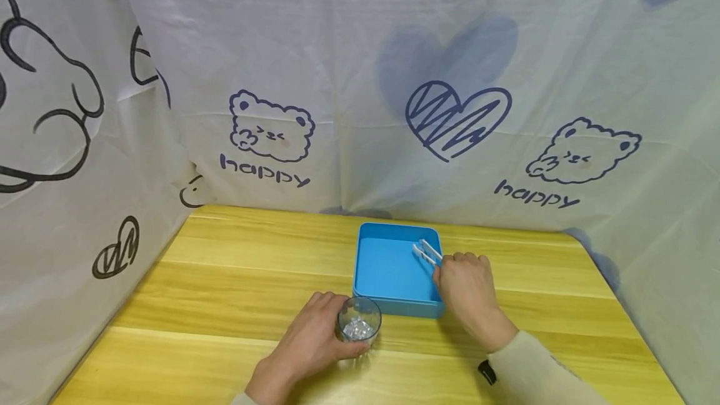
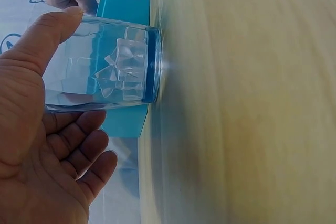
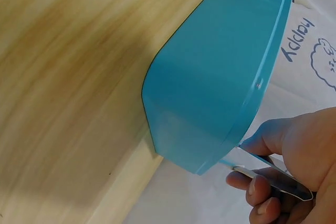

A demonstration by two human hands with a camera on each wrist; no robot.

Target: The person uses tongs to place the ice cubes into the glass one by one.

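My left hand (image 1: 312, 339) holds a drinking glass (image 1: 367, 309) upright on the table, in front of the blue box. Several clear, ice-like pieces (image 2: 128, 66) lie in the bottom of the glass. In the left wrist view the thumb lies along one side of it and the curled fingers are on the other. My right hand (image 1: 468, 285) grips a pair of tongs (image 1: 429, 252) over the right side of the open blue box (image 1: 388, 267). The tongs' tips point into the box and stand apart, with nothing visible between them. No items show inside the box.
The wood-grain table (image 1: 253, 255) runs back to a white cloth (image 1: 349, 161) printed with hearts and bears. Another stretch of cloth closes off the left side. Beside the right sleeve (image 1: 540, 367) is a small black object (image 1: 487, 372), its kind unclear.
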